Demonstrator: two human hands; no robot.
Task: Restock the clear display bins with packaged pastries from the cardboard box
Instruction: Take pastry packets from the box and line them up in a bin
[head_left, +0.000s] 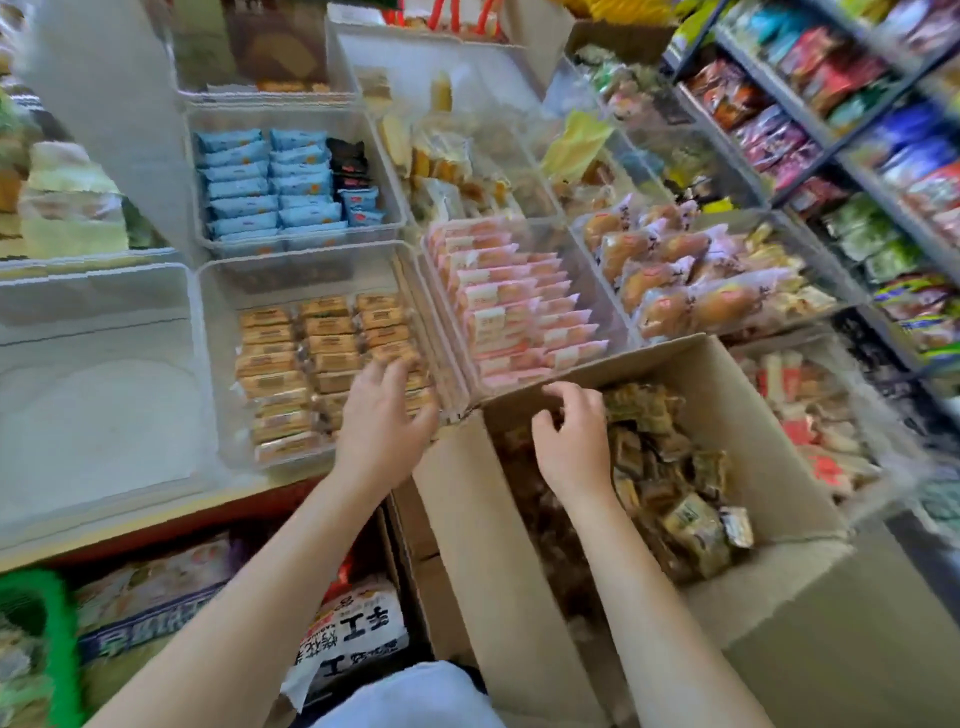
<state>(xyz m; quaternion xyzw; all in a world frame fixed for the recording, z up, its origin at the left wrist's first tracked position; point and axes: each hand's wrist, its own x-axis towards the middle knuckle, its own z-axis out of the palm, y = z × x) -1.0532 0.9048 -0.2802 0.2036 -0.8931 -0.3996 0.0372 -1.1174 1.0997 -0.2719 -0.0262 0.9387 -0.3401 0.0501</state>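
Note:
The open cardboard box stands at the lower right and holds several brown and olive packaged pastries. My right hand reaches into the box over its left side, fingers curled down; whether it grips a packet is hidden. My left hand hovers with fingers spread over the near right corner of a clear display bin. That bin is filled with neat rows of tan packaged pastries. Nothing shows in the left hand.
More clear bins sit behind: blue packets, pink packets, round buns. A bin at the left holds nothing visible. Snack shelves run along the right. Bagged goods lie under the counter.

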